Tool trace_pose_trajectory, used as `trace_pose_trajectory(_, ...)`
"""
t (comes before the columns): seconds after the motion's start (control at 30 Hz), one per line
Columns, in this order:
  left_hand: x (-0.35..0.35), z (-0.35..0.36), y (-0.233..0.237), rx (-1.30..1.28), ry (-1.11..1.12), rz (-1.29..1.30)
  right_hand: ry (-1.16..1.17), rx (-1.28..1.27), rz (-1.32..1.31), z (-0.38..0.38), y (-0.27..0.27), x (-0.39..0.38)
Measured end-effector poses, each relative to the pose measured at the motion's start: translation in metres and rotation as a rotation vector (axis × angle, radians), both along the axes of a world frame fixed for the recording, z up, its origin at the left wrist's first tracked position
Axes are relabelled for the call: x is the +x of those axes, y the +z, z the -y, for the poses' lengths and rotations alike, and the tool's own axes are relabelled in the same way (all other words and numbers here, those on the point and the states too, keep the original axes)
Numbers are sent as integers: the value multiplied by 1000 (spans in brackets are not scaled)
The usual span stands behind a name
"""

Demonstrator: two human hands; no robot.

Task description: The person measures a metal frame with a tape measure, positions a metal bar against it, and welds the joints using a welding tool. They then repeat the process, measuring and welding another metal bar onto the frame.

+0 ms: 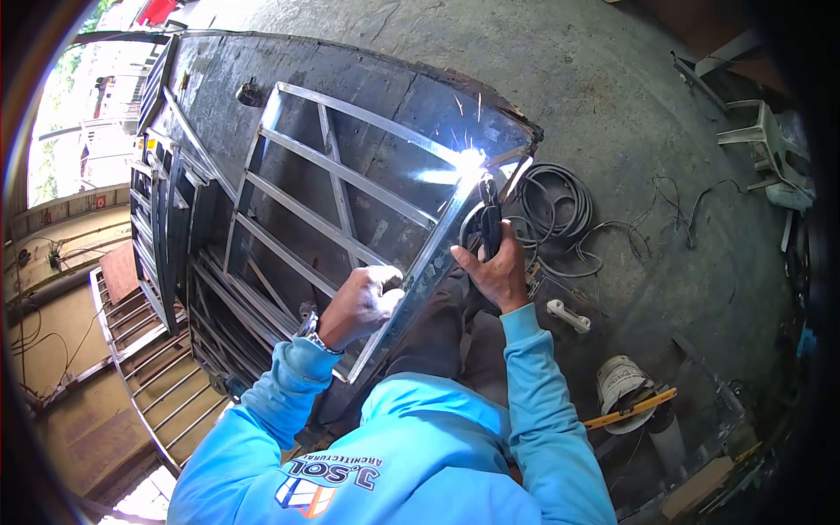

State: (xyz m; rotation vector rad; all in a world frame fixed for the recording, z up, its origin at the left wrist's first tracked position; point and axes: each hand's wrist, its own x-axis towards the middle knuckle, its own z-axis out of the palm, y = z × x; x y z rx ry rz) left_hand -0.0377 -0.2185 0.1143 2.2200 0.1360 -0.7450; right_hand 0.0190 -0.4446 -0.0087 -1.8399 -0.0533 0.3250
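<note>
My right hand [497,271] is closed around a black welding electrode holder [491,219]. Beyond its jaws, a bright welding arc [471,159] flares at the upper right corner of a metal frame [302,210], and sparks fly upward. The glare hides the joint and the electrode tip. The frame is made of square tubes with several crossbars and lies on a dark worktable [385,79]. My left hand [360,304] is curled into a fist against the frame's near tube. Whatever its fingers may hold is hidden.
A coiled cable [556,210] lies on the concrete floor at the right, with thinner wires beyond. Metal bars [236,297] are stacked at the left. A bucket [623,385] with a yellow spirit level [632,409] stands lower right. A plastic chair [761,140] is farther right.
</note>
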Motion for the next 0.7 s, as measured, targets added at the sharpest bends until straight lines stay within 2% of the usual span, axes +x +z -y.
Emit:
trace_pose_trajectory(0.13, 0, 0, 0, -5, 40, -38, -25, 52, -72, -2, 2, 0)
trace_pose_trajectory(0.23, 6, 2, 9, 22, 44, -72, -32, -9, -56, -3, 3, 1)
trace_pose_trajectory(0.3, 5, -1, 4, 5, 41, -98, -40, -81, 89, -5, 6, 4)
trace_pose_trajectory(0.33, 4, -2, 2, 14, 25, -67, -24, -99, -3, 1, 10, 1)
trace_pose_trajectory(0.43, 0, -6, -7, 23, -38, 65, -142, 175, -35, -2, -3, -8)
trace_pose_trajectory(0.5, 4, -5, -2, 38, -20, 4, -129, 160, -42, 0, -3, -10)
trace_pose_trajectory(0.7, 2, -9, -5, 31, -42, 53, -85, 121, -51, -4, -4, -8)
